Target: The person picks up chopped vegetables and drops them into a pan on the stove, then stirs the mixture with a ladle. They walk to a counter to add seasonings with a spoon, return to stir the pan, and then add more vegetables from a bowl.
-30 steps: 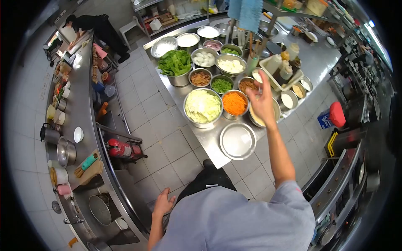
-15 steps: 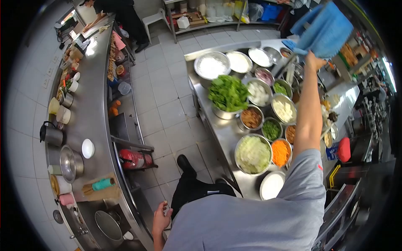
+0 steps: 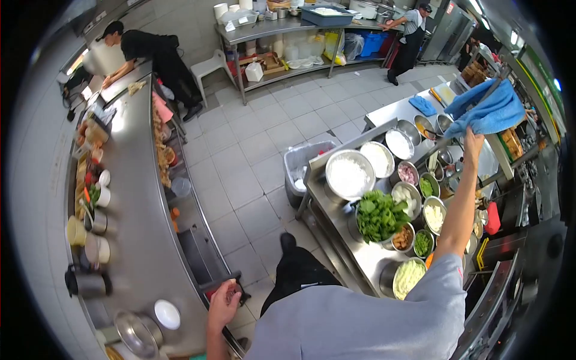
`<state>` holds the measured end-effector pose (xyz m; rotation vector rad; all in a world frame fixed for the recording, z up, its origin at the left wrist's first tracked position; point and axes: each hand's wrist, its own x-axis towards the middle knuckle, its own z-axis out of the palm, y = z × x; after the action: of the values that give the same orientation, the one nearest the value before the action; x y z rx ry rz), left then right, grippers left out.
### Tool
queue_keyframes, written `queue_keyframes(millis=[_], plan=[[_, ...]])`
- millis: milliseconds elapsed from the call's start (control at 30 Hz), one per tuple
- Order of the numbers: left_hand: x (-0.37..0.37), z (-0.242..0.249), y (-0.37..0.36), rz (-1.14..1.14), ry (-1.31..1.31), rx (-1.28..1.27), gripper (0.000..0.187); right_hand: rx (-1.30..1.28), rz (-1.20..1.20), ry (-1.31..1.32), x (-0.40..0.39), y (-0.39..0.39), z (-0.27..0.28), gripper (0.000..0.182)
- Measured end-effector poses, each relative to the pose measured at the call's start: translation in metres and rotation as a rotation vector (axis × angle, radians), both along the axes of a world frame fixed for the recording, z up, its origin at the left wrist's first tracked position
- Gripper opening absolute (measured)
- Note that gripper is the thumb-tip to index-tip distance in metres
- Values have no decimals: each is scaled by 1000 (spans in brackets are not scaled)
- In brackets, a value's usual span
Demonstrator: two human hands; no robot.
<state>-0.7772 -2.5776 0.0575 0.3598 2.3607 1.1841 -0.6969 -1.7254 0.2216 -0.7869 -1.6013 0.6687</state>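
My right hand (image 3: 474, 142) reaches out at the upper right, its fingers closed at the lower edge of a blue towel (image 3: 499, 111). The towel drapes over a bar above the prep table (image 3: 363, 252). Below that arm stand metal bowls of food: leafy greens (image 3: 380, 217), white powder (image 3: 350, 174), shredded pale cabbage (image 3: 409, 278) and chopped green herbs (image 3: 423, 243). Low on the left, my left hand (image 3: 222, 304) hangs beside the long steel counter (image 3: 141, 240), fingers loosely curled, thumb apart, nothing visible in them.
A person in black (image 3: 157, 60) leans over the left counter's far end. Another person (image 3: 409, 42) stands by the back table (image 3: 276, 29). A grey bin (image 3: 300, 161) sits by the prep table's end. A metal bowl (image 3: 139, 333) and white bowl (image 3: 167, 314) rest on the left counter.
The view has shifted forward along the aisle, bringing the bin and back table into sight. My right hand stays at the blue towel; my left hand remains low by the counter.
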Motion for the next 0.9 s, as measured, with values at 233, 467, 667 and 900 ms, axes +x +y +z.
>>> queue_keyframes(millis=[233, 467, 667, 900], plan=[[-198, -35, 29, -124, 139, -121, 41, 89, -416, -155, -48, 14, -6, 41], [-334, -176, 24, 93, -288, -204, 49, 148, -302, 405, -144, 125, -69, 33], [-416, -184, 83, 724, -899, 147, 61, -87, -605, 400, -181, 147, -21, 49], [-637, -279, 49, 631, -1400, 292, 45, -126, -953, 415, -164, 153, -43, 41]])
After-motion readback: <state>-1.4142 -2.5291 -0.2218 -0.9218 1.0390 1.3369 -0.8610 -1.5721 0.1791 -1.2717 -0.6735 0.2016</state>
